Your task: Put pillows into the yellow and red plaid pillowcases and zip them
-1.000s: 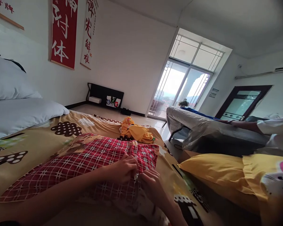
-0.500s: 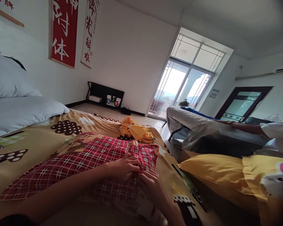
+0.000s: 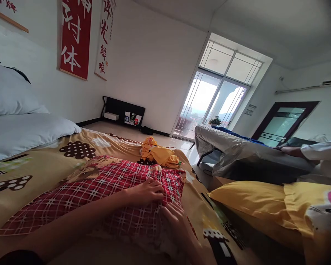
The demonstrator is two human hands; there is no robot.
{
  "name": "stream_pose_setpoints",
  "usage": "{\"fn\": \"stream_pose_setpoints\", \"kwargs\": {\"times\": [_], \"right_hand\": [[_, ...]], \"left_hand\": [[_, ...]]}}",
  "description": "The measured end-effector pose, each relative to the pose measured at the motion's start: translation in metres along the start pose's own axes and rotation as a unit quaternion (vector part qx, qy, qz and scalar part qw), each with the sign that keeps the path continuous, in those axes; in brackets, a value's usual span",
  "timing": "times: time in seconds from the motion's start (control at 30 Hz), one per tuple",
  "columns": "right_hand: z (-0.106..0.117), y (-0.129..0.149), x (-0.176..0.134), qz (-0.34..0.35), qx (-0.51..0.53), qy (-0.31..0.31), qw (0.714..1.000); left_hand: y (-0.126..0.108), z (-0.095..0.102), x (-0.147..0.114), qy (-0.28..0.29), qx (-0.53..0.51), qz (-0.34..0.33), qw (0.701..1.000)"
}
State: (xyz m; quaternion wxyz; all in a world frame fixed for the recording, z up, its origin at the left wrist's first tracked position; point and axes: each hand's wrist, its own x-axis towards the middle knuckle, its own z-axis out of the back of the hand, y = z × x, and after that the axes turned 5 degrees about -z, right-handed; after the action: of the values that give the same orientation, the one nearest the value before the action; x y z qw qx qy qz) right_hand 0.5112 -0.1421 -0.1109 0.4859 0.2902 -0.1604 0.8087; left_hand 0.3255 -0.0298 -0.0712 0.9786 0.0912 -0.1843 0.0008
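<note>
A pillow in a red plaid pillowcase (image 3: 105,180), with a printed animal face at its far side, lies on the patterned bedsheet (image 3: 44,176). My left hand (image 3: 147,192) reaches across it, closed, fingers curled into the plaid cloth near the right end. Right beside it, slightly nearer to me, my right hand (image 3: 174,215) is closed on the edge of the same pillowcase. Both sets of fingertips are partly hidden in the folds. Under my forearms the pillow's near side is dark and hard to make out.
A crumpled yellow cloth (image 3: 160,152) lies beyond the pillow. White pillows (image 3: 30,129) are at the left. A yellow cushion (image 3: 251,202) with an animal face stands at the right. Behind it, another person's hand (image 3: 291,151) rests on a plastic-covered table (image 3: 231,141).
My right hand has shifted slightly down and toward me along the pillowcase edge; the left has barely moved. The other person's arm has drawn back to the right.
</note>
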Motion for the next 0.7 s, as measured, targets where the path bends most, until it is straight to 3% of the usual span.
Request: {"fn": "stream_pose_setpoints", "kwargs": {"times": [0.33, 0.7], "right_hand": [[0.008, -0.001, 0.002, -0.002, -0.001, -0.001, 1.0], [0.005, -0.003, 0.001, 0.013, -0.009, -0.017, 1.0]], "left_hand": [[-0.012, 0.016, 0.002, -0.007, -0.143, -0.018, 0.99], [-0.005, 0.004, 0.004, -0.002, -0.014, -0.017, 1.0]]}}
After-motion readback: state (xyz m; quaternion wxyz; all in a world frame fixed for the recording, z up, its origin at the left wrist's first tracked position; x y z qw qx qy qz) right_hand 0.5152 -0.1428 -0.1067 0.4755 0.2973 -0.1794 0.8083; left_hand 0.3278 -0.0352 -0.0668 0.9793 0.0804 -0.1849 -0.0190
